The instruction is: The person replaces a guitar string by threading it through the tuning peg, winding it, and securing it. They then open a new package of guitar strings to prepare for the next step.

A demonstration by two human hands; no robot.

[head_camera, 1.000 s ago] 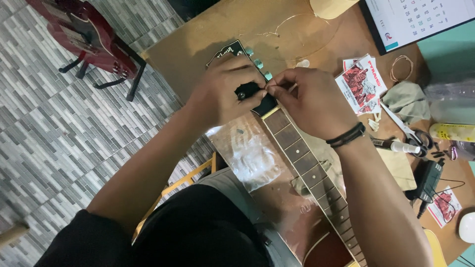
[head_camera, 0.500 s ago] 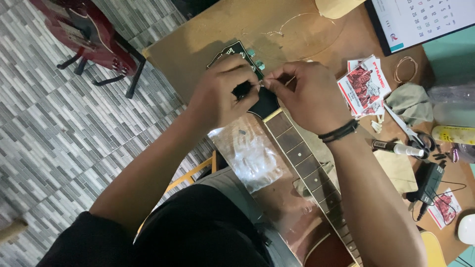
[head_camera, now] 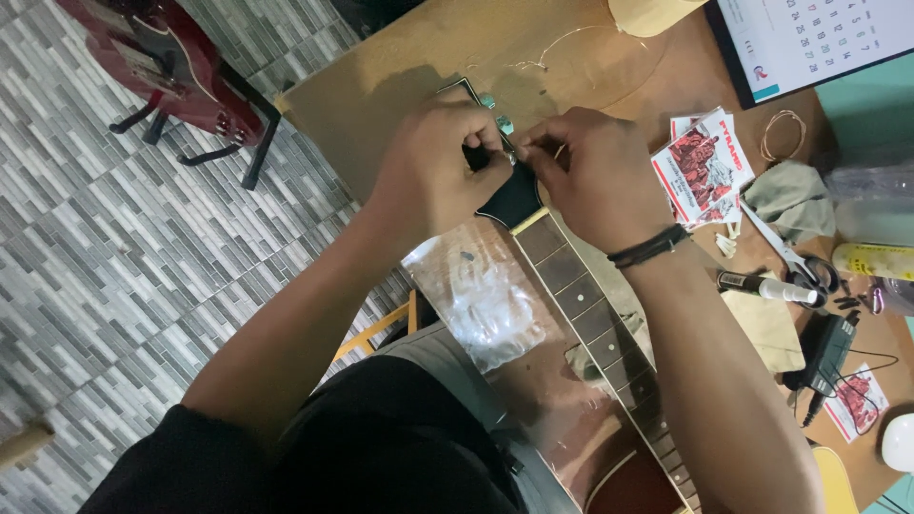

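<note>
An acoustic guitar lies across the brown table (head_camera: pixel 381 86), its dark fretboard neck (head_camera: pixel 590 314) running from lower right up to the black headstock (head_camera: pixel 514 195). My left hand (head_camera: pixel 433 176) grips the headstock from the left, covering most of it. My right hand (head_camera: pixel 586 176) meets it from the right, fingertips pinched on something thin at the tuning posts, probably a guitar string; the thing itself is too small to see. Pale green tuner knobs (head_camera: pixel 497 112) stick out above my fingers. A black band circles my right wrist.
Red-and-white string packets (head_camera: pixel 703 167), a coiled string (head_camera: pixel 783 133), scissors (head_camera: pixel 790 257), a marker pen (head_camera: pixel 762 284), cloths, a black charger (head_camera: pixel 826 347) and a calendar (head_camera: pixel 809 38) crowd the table's right side. A clear plastic bag (head_camera: pixel 481 295) lies by the neck. A red electric guitar (head_camera: pixel 162 67) stands on the tiled floor.
Both hands have shifted slightly up the headstock, and my left hand now covers more of it. The fingertips stay pinched together at the tuners.
</note>
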